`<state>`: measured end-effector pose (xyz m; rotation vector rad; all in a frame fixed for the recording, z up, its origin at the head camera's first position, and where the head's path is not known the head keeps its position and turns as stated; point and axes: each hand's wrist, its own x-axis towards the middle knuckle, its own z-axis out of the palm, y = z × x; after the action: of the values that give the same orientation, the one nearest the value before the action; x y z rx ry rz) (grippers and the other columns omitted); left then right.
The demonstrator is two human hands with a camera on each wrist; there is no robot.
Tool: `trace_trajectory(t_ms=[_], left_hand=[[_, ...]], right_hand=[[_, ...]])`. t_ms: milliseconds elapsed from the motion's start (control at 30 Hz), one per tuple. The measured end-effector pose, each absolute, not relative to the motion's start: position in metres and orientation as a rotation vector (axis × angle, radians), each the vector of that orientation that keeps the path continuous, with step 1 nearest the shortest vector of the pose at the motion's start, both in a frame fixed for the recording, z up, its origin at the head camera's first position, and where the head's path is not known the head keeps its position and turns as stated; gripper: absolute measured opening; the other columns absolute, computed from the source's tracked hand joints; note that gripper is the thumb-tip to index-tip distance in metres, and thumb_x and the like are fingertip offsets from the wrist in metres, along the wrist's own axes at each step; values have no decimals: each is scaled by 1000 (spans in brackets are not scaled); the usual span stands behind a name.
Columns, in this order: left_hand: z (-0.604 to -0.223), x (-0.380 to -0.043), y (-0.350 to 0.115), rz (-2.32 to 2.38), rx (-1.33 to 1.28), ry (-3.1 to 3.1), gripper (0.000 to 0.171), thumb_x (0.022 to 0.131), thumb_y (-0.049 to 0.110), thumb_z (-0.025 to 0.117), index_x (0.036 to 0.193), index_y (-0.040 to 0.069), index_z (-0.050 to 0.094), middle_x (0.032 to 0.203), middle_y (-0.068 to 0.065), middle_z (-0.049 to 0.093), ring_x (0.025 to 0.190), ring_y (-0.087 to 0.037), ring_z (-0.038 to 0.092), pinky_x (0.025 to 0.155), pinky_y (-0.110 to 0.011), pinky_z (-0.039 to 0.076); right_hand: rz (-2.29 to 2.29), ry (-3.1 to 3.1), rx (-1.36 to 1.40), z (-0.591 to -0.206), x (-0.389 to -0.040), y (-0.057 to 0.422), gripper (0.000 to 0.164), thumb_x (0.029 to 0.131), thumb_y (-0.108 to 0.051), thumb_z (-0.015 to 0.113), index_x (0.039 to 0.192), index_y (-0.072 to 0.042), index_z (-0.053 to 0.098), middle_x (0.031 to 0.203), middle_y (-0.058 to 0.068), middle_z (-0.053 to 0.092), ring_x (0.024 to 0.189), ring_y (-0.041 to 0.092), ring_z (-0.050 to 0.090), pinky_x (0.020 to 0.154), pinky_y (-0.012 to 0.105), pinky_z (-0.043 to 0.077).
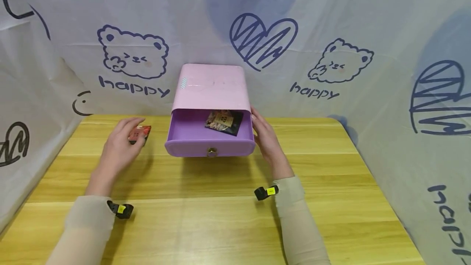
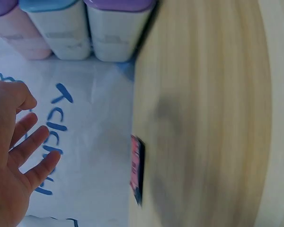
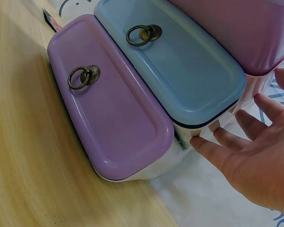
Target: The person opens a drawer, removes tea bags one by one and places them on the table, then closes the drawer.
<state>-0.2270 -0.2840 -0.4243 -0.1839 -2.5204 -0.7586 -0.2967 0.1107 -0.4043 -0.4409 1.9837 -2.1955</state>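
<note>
A small drawer cabinet (image 1: 212, 87) with a pink top stands at the back of the table. Its purple top drawer (image 1: 187, 149) is pulled out, and a dark printed packet (image 1: 232, 125) lies inside at the right. My right hand (image 1: 268, 142) rests its extended fingers against the cabinet's right side. My left hand (image 1: 119, 144) hovers left of the cabinet, over a small red and black packet (image 1: 145, 130) on the table. In the left wrist view its fingers are loosely bent and apart from that packet (image 2: 136, 165).
Below the pulled-out drawer, a blue drawer (image 3: 180, 71) and a lower purple drawer (image 3: 118, 109) are closed, each with a brass ring handle. A white cloth (image 1: 206, 19) with drawings hangs behind the wooden table (image 1: 220, 216) and along its sides.
</note>
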Motion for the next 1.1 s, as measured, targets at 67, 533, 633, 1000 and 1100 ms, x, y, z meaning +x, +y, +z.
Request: trace_trajectory(t_ms=[67, 533, 633, 1000, 1100], left_hand=[[-422, -226, -280, -773, -206, -2468, 49, 81, 12, 61, 128, 20, 51, 127, -6, 49, 111, -28, 45, 88, -54, 41], [-400, -219, -245, -854, -381, -2137, 46, 76, 2, 61, 121, 14, 58, 121, -7, 54, 107, -19, 48, 91, -33, 44], [-392, -215, -239, -864, -398, -2123, 47, 77, 3, 59, 122, 14, 57, 123, -6, 53, 110, -19, 46, 94, -37, 42], [-361, -207, -213, -855, -489, -2082, 45, 78, 6, 59, 122, 15, 57, 124, -1, 53, 108, -17, 48, 82, -29, 46], [-355, -206, -208, -847, -532, -2078, 44, 78, 7, 59, 122, 15, 58, 124, -1, 53, 104, -16, 49, 75, -27, 44]], right_hand=[[-2183, 1999, -436, -399, -292, 110, 47, 94, -39, 42, 140, -29, 34, 146, -3, 28, 125, 12, 30, 104, 48, 28], [-2188, 1998, -412, -393, -288, 109, 47, 94, -39, 43, 139, -29, 35, 146, -3, 28, 126, 13, 29, 105, 48, 26], [-2189, 1998, -415, -394, -288, 109, 47, 94, -40, 43, 139, -29, 35, 146, -3, 28, 126, 13, 29, 105, 48, 26], [-2173, 2020, -406, -390, -284, 108, 47, 94, -39, 42, 140, -29, 34, 147, -3, 26, 126, 12, 28, 105, 48, 26], [-2175, 2017, -412, -390, -284, 107, 48, 94, -39, 42, 140, -29, 34, 147, -3, 26, 126, 12, 28, 105, 48, 26]])
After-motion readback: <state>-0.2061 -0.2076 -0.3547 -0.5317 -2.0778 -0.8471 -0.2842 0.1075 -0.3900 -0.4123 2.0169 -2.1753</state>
